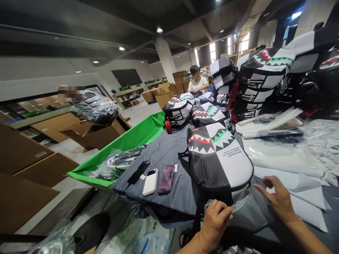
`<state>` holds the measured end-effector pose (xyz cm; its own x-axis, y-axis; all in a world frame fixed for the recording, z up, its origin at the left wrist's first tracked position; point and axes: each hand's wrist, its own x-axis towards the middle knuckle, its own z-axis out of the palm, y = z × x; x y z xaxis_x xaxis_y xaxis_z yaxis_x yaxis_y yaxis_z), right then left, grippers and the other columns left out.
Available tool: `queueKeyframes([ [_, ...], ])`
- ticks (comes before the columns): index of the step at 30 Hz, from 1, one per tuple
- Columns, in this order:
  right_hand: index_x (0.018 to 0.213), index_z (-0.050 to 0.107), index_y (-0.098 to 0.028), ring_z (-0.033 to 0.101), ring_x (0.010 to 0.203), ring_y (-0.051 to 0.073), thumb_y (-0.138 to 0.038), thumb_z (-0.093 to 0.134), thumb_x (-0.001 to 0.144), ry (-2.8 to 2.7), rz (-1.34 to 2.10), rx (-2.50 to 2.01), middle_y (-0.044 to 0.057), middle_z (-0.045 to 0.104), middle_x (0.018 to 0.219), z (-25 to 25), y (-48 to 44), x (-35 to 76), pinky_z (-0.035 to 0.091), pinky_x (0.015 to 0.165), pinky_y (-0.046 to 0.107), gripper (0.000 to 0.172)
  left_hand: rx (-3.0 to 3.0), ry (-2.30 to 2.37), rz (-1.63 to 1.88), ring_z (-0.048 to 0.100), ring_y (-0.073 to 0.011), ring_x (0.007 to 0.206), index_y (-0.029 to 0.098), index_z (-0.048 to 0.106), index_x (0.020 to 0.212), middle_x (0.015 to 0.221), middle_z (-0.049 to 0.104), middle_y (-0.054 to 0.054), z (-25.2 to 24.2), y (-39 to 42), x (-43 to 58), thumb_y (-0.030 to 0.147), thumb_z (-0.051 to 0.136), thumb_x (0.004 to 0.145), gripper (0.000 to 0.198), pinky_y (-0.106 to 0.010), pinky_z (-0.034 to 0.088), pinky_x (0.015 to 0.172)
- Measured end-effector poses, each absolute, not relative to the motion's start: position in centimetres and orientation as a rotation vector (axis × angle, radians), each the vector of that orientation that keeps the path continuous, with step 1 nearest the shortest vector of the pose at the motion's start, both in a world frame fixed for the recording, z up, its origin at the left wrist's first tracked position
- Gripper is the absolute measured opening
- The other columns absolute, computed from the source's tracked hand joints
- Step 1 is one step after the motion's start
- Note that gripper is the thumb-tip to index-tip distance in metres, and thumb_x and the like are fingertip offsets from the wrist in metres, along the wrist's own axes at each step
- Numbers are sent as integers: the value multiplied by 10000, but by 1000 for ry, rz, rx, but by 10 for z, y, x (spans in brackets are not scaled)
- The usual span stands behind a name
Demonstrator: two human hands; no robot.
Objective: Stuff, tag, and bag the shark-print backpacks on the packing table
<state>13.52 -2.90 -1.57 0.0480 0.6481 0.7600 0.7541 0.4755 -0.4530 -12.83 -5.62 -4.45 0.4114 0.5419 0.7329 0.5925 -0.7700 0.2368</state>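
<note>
A black-and-white backpack with a jagged-tooth print lies on the cloth-covered table in front of me. At its near end is a clear plastic bag, spread between my hands. The fingers of my left hand are pinched on the bag's left edge, close below the backpack. On the other side, my right hand holds the bag's right edge near the backpack's corner, thumb stretched toward it and the other fingers curled. The bag's lower part runs down toward me; what lies under it is hard to make out.
More backpacks stand behind, with a tall stack at right. Plastic bags and white sheets cover the right side. A power bank and phones lie left, beside a green bin. Cardboard boxes and two people stand beyond.
</note>
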Motion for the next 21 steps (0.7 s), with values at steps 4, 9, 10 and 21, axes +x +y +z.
queueKeyframes([
  [4,1100,623,-184,684,842,184,-222,541,987,-2030,-341,-961,80,695,942,-17,-49,123,604,721,284,145,-2610,-1073,-1292,525,-147,683,210,676,999,762,626,-11,-41,-57,-128,301,531,1015,171,-268,395,612],
  [9,1031,664,-188,703,937,227,-154,498,928,-2225,-494,-763,93,734,959,-37,-38,118,636,815,386,198,-2425,-1116,-1194,579,-176,806,209,683,994,773,653,-10,-45,-74,-125,159,571,973,124,-350,440,799],
  [10,1021,666,-198,701,937,215,-149,500,930,-2242,-478,-733,80,734,940,-40,-34,120,630,838,381,195,-2350,-1166,-1201,593,-198,882,215,687,1012,824,671,-27,-49,-78,-123,141,564,968,151,-382,443,857],
  [21,720,504,-224,514,641,156,-98,393,962,-2482,-366,-567,12,575,697,-19,-19,126,453,619,287,295,-2358,-1058,-1183,532,-173,755,189,602,775,724,567,-21,-56,-62,-134,333,595,960,234,-327,507,764],
])
